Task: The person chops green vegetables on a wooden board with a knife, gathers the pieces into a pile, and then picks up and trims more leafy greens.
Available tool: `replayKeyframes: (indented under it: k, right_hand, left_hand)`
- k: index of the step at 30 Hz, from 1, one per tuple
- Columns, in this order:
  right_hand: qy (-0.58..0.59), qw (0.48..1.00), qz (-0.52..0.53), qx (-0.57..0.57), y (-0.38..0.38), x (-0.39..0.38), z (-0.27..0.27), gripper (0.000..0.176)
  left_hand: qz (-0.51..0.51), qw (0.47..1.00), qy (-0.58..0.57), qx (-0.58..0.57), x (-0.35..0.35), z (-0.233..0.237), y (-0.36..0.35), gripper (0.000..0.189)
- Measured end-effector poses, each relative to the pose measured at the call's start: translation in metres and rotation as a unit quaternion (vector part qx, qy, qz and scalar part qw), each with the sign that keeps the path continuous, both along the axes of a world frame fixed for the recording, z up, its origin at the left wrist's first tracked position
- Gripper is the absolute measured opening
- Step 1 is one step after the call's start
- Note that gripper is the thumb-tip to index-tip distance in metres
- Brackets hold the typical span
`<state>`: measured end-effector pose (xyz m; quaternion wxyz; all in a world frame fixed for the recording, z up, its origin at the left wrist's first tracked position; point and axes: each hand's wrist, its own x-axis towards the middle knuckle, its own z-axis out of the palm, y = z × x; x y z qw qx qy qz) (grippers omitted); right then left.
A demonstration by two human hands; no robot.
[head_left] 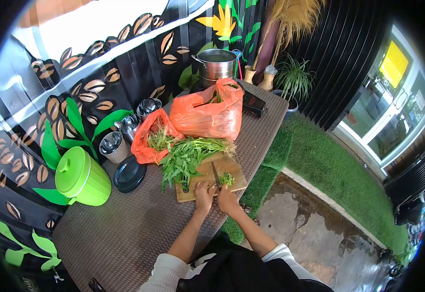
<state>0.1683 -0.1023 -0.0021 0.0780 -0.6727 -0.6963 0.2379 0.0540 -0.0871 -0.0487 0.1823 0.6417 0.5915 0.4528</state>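
- Head view, clock directions read from the cutting board (pixel 193 194) with 12 at the top of the frame: the chopped greens (pixel 227 179) lie in a small pile on the board's right part, at about 3 o'clock; the knife (pixel 215 171) is just beside them, its blade pointing toward 12.
- The right hand (pixel 227 199) is closed around the knife's handle at 5 o'clock; the left hand (pixel 203 195) is at 6 o'clock, fingers curled and partly closed close to the blade; whether they pinch any stems cannot be made out.
- The leafy bunch (pixel 183 160) spreads over the board's upper left edge, toward 11 o'clock; its stems reach toward 12.
- The small orange bag (pixel 144 143), open around rooted greens (pixel 161 138), sits at 10 o'clock; the large orange bag (pixel 207 116) is at 12, with the steel pot (pixel 217 66) beyond it; a black device (pixel 254 104) is at 1.
- The black lid (pixel 130 174) and lime-green bucket (pixel 87 179) are at 9 o'clock; three utensil holders (pixel 116 150) stand toward 10 and 11.
- The woven-textured table (pixel 139 233) bears all these; grass (pixel 339 155) lies past its edge, toward 2 o'clock.
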Motion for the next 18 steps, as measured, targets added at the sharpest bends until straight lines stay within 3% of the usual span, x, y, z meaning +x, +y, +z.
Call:
replayKeyframes:
  k: [2,6,18]
  right_hand:
    - [-0.005,1.0,0.002,-0.011,-0.01,-0.004,0.004,0.032]
    - [-0.001,0.998,-0.037,-0.047,-0.008,-0.015,-0.003,0.029]
    - [0.013,0.999,0.003,-0.037,0.007,-0.002,-0.01,0.031]
  left_hand:
    - [0.0,0.999,-0.046,-0.016,-0.002,-0.002,0.003,0.011]
    - [0.007,1.0,-0.018,0.011,0.001,0.001,0.002,0.009]
    - [-0.015,0.996,0.063,0.063,-0.003,0.0,-0.008,0.011]
